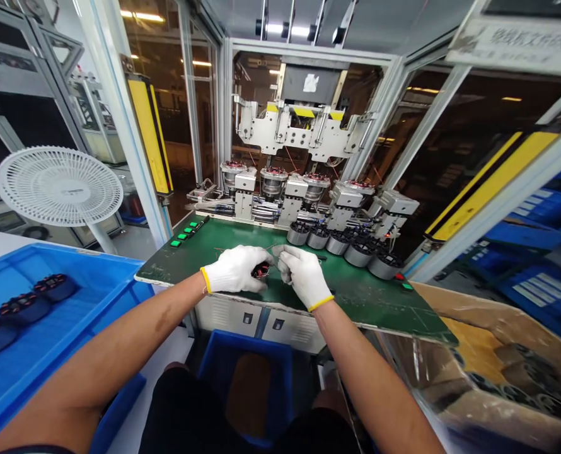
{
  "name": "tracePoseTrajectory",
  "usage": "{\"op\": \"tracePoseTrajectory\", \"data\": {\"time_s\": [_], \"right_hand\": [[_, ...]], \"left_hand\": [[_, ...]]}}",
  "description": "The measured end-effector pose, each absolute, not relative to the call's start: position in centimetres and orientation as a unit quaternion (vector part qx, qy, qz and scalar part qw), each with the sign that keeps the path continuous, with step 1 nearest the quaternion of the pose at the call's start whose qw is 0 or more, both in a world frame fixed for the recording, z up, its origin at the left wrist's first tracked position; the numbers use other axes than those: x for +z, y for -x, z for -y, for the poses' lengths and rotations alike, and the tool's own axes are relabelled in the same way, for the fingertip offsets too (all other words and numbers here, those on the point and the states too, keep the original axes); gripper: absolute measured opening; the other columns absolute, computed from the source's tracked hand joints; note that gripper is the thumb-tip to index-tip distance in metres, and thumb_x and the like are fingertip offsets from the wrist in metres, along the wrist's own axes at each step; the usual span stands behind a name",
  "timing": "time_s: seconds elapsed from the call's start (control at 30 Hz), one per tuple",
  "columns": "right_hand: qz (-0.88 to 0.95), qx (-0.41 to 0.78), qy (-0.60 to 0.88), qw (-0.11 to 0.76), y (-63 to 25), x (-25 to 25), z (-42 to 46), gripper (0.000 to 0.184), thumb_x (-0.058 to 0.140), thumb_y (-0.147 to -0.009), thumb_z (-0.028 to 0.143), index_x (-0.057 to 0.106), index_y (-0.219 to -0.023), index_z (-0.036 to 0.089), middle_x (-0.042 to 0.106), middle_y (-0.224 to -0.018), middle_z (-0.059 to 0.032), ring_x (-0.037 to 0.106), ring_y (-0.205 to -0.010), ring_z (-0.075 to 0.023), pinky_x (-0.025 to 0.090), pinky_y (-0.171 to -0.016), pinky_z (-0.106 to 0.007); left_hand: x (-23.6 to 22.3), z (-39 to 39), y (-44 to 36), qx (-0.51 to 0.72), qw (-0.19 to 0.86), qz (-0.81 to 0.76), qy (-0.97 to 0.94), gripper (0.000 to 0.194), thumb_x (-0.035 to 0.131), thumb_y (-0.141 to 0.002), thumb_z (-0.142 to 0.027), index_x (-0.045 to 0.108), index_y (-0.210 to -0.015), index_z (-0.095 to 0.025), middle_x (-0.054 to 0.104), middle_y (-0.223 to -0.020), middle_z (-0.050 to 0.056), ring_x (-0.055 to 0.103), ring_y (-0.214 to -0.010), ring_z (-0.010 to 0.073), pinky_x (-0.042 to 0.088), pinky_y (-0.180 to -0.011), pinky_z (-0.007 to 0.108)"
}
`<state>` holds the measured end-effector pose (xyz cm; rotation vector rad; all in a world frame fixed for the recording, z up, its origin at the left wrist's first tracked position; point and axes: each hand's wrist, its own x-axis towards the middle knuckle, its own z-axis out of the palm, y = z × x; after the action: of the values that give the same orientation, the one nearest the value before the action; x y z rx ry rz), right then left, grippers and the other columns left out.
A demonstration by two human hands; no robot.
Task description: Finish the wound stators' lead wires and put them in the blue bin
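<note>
My left hand point(236, 269), in a white knit glove, is wrapped round a motor stator point(260, 271). Only its dark end with copper-red windings shows between thumb and fingers; the glove hides the rest. Close on the right, my gloved right hand point(303, 271) has its fingertips pinched together, level with the stator. Whatever is in that pinch is too small to make out. Both hands are over the front part of the green worktop point(356, 290). Beyond my right hand, several grey stator cores point(340, 243) with black ends stand in a row.
A winding machine point(304, 135) with several stators on its stations spans the back. Green buttons point(181, 236) sit at left, a red button point(399, 277) at right. A blue bin point(96, 277) with wound stators, a white fan point(58, 186) and a lined carton point(432, 296) of cores flank the worktop.
</note>
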<state>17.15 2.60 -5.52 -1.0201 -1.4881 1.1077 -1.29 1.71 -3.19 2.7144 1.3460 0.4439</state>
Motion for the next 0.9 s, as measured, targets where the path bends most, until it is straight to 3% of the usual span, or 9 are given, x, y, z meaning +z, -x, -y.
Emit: {"op": "tracePoseTrajectory", "data": {"time_s": [0.13, 0.23, 0.33, 0.4, 0.6, 0.77, 0.9], "right_hand": [[0.602, 0.380, 0.494, 0.499, -17.1, -5.7, -2.4, 0.035, 0.043, -0.086, 0.040, 0.060, -0.105, 0.016, 0.059, -0.070, 0.0007, 0.048, -0.043, -0.0096, 0.036, -0.039, -0.019], [0.688, 0.344, 0.525, 0.364, -17.6, -5.5, -1.1, 0.031, 0.039, -0.088, 0.028, 0.062, -0.106, 0.017, 0.062, -0.069, 0.0002, 0.052, -0.046, -0.0111, 0.039, -0.045, -0.020], [0.789, 0.247, 0.503, 0.254, -18.0, -5.1, 0.2, 0.025, 0.043, -0.085, 0.019, 0.067, -0.087, 0.016, 0.062, -0.068, -0.0013, 0.056, -0.060, -0.0132, 0.040, -0.057, -0.021], [0.808, 0.227, 0.484, 0.245, -18.0, -5.0, 1.4, 0.025, 0.043, -0.084, 0.017, 0.067, -0.079, 0.016, 0.062, -0.067, -0.0006, 0.055, -0.064, -0.0137, 0.039, -0.060, -0.021], [0.825, 0.268, 0.419, 0.270, -15.8, -5.8, 6.3, 0.024, 0.045, -0.086, 0.014, 0.069, -0.085, 0.016, 0.063, -0.069, 0.0013, 0.054, -0.063, -0.0125, 0.037, -0.058, -0.020], [0.848, 0.122, 0.454, 0.247, -13.0, -7.5, 7.4, 0.021, 0.047, -0.090, 0.024, 0.067, -0.085, 0.017, 0.066, -0.073, -0.0038, 0.061, -0.068, -0.0187, 0.040, -0.058, -0.025], [0.882, -0.004, 0.440, 0.171, -13.0, -6.2, 7.7, 0.015, 0.052, -0.084, 0.019, 0.063, -0.091, 0.012, 0.066, -0.077, -0.0097, 0.064, -0.072, -0.0259, 0.045, -0.057, -0.031]], "left_hand": [[-3.1, -1.7, 1.1, 0.152, 0.030, -0.433, -0.888, 0.050, 0.065, -0.065, -0.041, 0.059, -0.113, -0.028, 0.066, -0.107, 0.001, 0.063, -0.093, 0.0239, 0.048, -0.074, 0.031], [-3.2, -1.6, 1.0, 0.153, 0.018, -0.434, -0.888, 0.048, 0.064, -0.065, -0.039, 0.059, -0.112, -0.027, 0.066, -0.107, 0.001, 0.063, -0.093, 0.0243, 0.048, -0.074, 0.031], [-3.6, -1.6, 0.8, 0.153, 0.008, -0.441, -0.884, 0.043, 0.063, -0.066, -0.037, 0.060, -0.108, -0.027, 0.066, -0.105, 0.001, 0.063, -0.093, 0.0237, 0.048, -0.075, 0.031], [-3.8, -1.7, 0.7, 0.154, 0.004, -0.445, -0.882, 0.041, 0.063, -0.067, -0.036, 0.060, -0.107, -0.027, 0.066, -0.107, 0.001, 0.062, -0.095, 0.0231, 0.048, -0.078, 0.030], [-3.9, -1.7, 0.5, 0.136, -0.058, -0.492, -0.858, 0.039, 0.057, -0.075, -0.042, 0.060, -0.112, -0.029, 0.065, -0.107, 0.003, 0.062, -0.097, 0.0242, 0.047, -0.075, 0.032], [-3.8, -1.1, 0.3, 0.124, -0.088, -0.485, -0.861, 0.036, 0.047, -0.084, -0.049, 0.059, -0.111, -0.029, 0.062, -0.114, 0.003, 0.062, -0.097, 0.0228, 0.046, -0.074, 0.031], [-3.6, -1.3, 0.3, 0.121, -0.080, -0.474, -0.869, 0.039, 0.043, -0.086, -0.052, 0.059, -0.111, -0.028, 0.062, -0.117, 0.004, 0.062, -0.098, 0.0220, 0.047, -0.074, 0.029]]}}
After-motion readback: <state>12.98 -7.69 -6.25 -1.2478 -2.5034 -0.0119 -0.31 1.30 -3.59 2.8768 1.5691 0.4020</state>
